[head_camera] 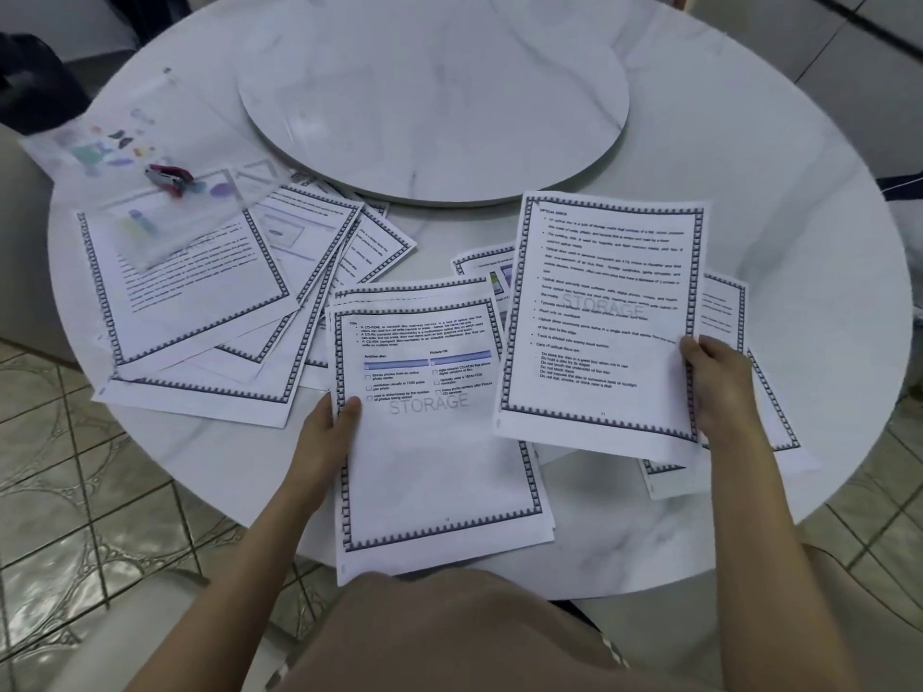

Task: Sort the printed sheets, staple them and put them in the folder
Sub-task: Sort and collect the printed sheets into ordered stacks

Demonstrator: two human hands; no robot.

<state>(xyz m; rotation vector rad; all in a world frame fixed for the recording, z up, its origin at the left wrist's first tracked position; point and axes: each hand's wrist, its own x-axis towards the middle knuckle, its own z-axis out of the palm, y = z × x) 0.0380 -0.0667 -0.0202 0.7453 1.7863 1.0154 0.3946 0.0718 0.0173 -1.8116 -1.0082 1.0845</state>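
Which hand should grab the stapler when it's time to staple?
Probably the left hand. The stapler lies on the clear folder at the table's far left, on that hand's side. The right hand holds a sheet on the opposite side.

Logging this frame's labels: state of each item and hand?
Left hand: gripping the near stack's left edge.
Near stack: in front of the person, several sheets.
Right hand: holding one sheet.
Single sheet: lifted, tilted.
Left pile: fanned, unsorted.
Stapler: idle on the folder.
Clear folder: lying flat, overlapping the pile.
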